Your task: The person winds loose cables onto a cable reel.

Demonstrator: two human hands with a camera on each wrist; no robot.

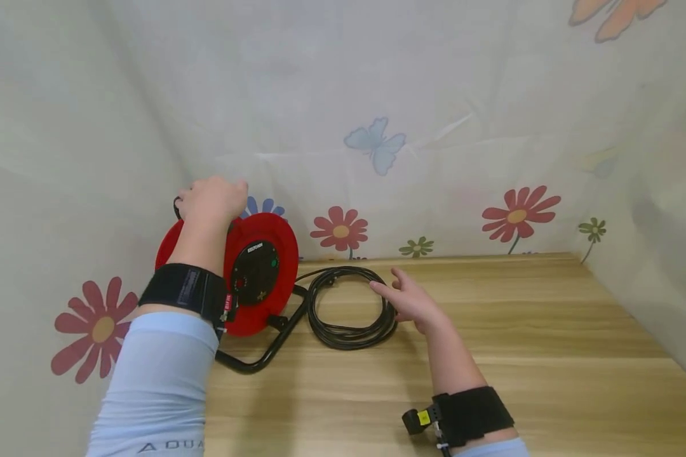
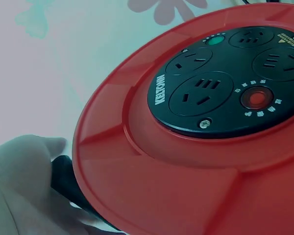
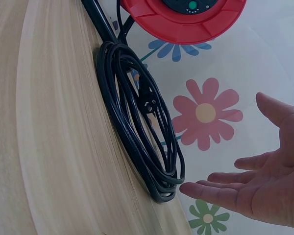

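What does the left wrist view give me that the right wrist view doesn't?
Only the left wrist view shows the left hand gripping the black handle behind the reel's rim, and the black socket panel in close-up with its red button. Only the right wrist view shows the coiled black cable on the wooden table and the open right hand beside it. Both show the red plastic cable reel.

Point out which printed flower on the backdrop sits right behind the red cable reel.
The blue-petalled flower, peeking over the red plastic cable reel beside the left hand. The other flowers nearby are red or green and stand clear of it.
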